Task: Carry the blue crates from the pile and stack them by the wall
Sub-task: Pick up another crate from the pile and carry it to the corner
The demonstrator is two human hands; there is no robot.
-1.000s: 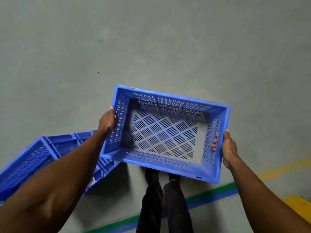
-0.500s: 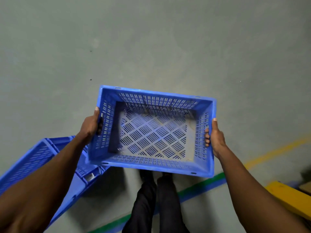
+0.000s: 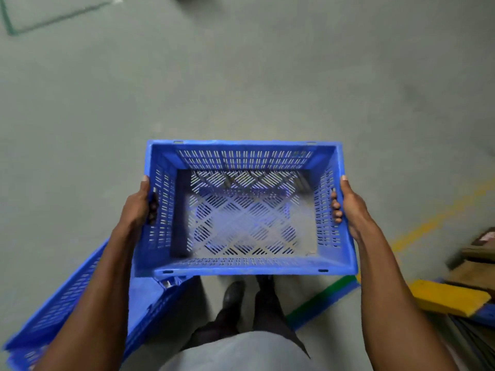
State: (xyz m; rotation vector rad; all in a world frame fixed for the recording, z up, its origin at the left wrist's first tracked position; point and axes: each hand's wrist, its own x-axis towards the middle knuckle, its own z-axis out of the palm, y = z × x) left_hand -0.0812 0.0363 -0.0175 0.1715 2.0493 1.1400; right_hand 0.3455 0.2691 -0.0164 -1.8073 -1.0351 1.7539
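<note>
Both arms outstretched — left hand (image 3: 138,207), right hand (image 3: 348,207) gripping blue crate (image 3: 245,265).

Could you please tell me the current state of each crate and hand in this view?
carried blue crate: held up off the floor, open side up, empty.
left hand: grips the crate's left wall.
right hand: grips the crate's right wall.
other blue crate: on the floor, tilted, untouched.

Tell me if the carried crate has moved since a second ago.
Yes. The crate was skewed to the green floor stripe, its right end over it; now it sits squarer and farther forward, still gripped by the left hand and right hand.
</note>
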